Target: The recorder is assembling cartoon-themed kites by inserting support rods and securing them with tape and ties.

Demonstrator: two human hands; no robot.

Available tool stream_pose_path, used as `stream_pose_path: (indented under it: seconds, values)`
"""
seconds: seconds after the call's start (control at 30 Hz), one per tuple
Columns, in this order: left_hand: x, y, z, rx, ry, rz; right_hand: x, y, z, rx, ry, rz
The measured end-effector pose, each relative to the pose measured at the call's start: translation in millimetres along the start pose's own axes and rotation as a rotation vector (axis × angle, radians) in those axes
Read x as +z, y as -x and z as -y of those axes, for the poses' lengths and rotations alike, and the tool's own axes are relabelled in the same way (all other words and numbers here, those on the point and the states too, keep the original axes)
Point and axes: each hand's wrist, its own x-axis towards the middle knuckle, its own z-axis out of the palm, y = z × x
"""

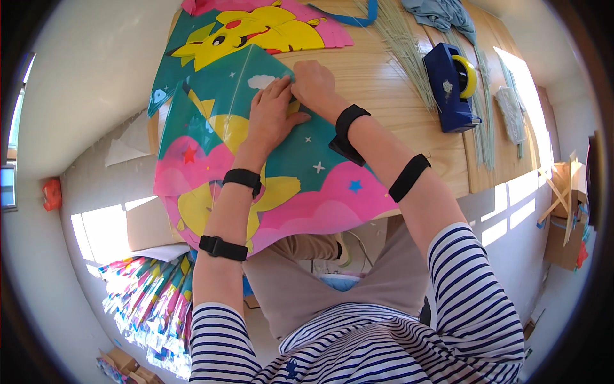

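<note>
A thin, glossy printed sheet (300,208) in teal, pink and yellow, with a cartoon figure, stars and clouds, lies over the near left of the wooden table. Its lower edge hangs past the table toward my lap. My left hand (272,118) lies flat on the teal part, thumb out to the right. Just beside it, my right hand (313,83) is closed at the sheet's right edge. Its fingertips are hidden, so what they pinch cannot be made out. Farther back lies a second printed piece (275,29) with a yellow figure on pink.
On the wooden table (374,96), a blue tape dispenser (448,89) with yellow tape stands to the right. Thin pale rods (403,48), a blue strip (352,18), grey-blue cloth (441,14) and a clear plastic bag (510,115) lie around it. Colourful folded sheets (150,301) are piled lower left.
</note>
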Motion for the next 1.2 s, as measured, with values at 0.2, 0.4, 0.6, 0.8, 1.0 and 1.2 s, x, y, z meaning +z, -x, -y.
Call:
stream_pose_path:
  seconds: [0.2, 0.4, 0.6, 0.8, 1.0, 1.2]
  values:
    - [0, 1, 0, -0.011, -0.040, 0.011, -13, 12, -7, 0.014, 0.000, 0.106]
    - [3, 1, 4, 0.008, -0.059, -0.002, -41, 57, -22, 0.077, 0.002, 0.174]
    - [2, 1, 5, 0.025, -0.068, -0.005, -56, 110, -45, 0.085, 0.028, 0.125]
    - [-2, -2, 3, 0.017, -0.049, 0.033, -80, 126, -57, 0.210, 0.010, 0.184]
    - [-11, -6, -9, -0.008, -0.007, -0.042, -101, 157, -63, 0.286, -0.151, 0.101]
    - [-11, 12, -51, 0.148, 0.084, 0.020, -82, 140, -55, 0.258, -0.092, 0.094]
